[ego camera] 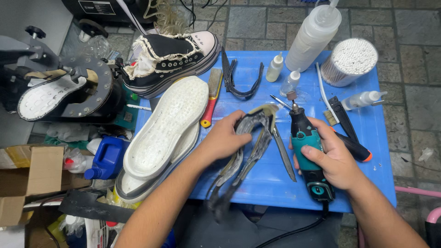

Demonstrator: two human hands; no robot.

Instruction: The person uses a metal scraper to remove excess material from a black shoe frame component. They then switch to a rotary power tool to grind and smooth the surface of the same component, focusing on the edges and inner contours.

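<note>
- Your left hand [226,136] clamps a dark rubber sole strip [245,151] near its upper curved end, over the blue table [376,138].
- Your right hand [331,156] grips a teal rotary tool [307,151] around its body, grinding tip [291,96] pointing away from you.
- The strip's long axis runs from the upper right, beside the tool's tip, down-left toward your body; it lies just left of the tool, the left hand nearer.
- A white outsole [167,126], red-handled brush [212,97] and black sneaker [177,57] sit farther left.
</note>
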